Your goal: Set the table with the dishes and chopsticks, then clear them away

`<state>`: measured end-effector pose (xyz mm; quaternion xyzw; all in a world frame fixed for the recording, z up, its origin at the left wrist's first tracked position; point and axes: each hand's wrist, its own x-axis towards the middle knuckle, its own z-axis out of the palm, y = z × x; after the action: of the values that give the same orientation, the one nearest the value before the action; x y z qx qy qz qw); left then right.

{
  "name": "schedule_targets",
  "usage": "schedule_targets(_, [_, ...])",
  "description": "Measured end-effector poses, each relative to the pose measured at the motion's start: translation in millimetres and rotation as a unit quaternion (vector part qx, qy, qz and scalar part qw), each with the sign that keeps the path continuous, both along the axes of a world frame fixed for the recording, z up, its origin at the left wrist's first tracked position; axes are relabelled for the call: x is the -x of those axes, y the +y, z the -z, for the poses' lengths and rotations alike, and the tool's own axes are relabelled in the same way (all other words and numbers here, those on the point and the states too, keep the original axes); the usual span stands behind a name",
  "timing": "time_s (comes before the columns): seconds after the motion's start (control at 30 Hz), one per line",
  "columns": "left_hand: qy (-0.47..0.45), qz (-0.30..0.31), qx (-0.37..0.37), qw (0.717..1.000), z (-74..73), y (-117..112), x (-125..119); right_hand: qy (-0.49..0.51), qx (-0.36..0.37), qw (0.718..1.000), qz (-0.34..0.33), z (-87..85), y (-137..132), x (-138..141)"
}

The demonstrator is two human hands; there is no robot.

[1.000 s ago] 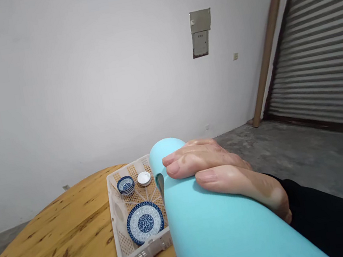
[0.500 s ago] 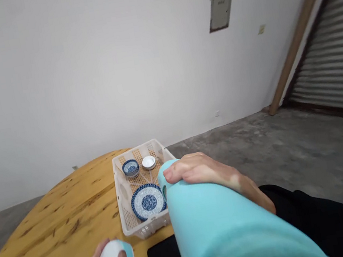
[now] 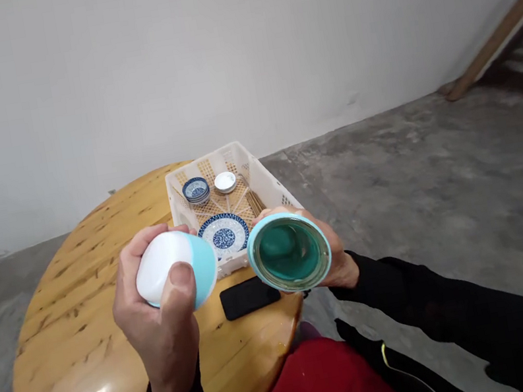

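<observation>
My right hand (image 3: 334, 257) is wrapped round a light blue bottle (image 3: 289, 251), held upright so I look straight down its open mouth at liquid inside. My left hand (image 3: 163, 326) grips the bottle's white and light blue cap (image 3: 174, 274), held up beside the bottle to its left. Both hands hover over the near edge of a round wooden table (image 3: 88, 332). Most of my right hand's fingers are hidden behind the bottle.
A white plastic basket (image 3: 272, 184) on the table holds a blue patterned plate (image 3: 224, 234), a stack of small blue bowls (image 3: 196, 190), a small white dish (image 3: 225, 181) and chopsticks. A black phone (image 3: 248, 296) lies in front of it. Grey concrete floor lies around.
The view has tilted down. My right hand has lowered the bottle from near my face to upright in front of me. My left hand has raised the cap beside it.
</observation>
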<state>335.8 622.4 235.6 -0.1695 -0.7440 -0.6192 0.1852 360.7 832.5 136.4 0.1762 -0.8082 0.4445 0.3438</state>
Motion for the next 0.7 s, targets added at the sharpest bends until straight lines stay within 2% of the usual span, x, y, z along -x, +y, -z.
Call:
schedule_targets(0.1, [0.000, 0.061, -0.005, 0.998, -4.4, 18.6, 0.8, 0.084, 0.036, 0.996, -0.009, 7.6, 4.3, -4.4])
schedule_targets(0.27, [-0.013, 0.130, 0.004, 0.991, -7.0, 53.6, 1.9, 0.052, 0.010, 0.998, 0.040, 12.8, 14.7, -14.9])
schedule_targets(0.5, [0.063, 0.135, 0.079, 0.986, 0.9, 98.0, -7.5, 0.003, -0.009, 0.993, 0.117, 21.5, 25.5, -20.6])
schedule_targets(0.6, [0.064, 0.137, 0.107, 0.983, 7.2, 110.1, -6.2, -0.020, 0.020, 0.990, 0.136, 23.7, 22.8, -19.0])
schedule_targets(0.7, [0.043, 0.141, 0.114, 0.983, 9.2, 117.2, 2.8, -0.069, 0.053, 0.982, 0.165, 16.8, 19.1, -18.6])
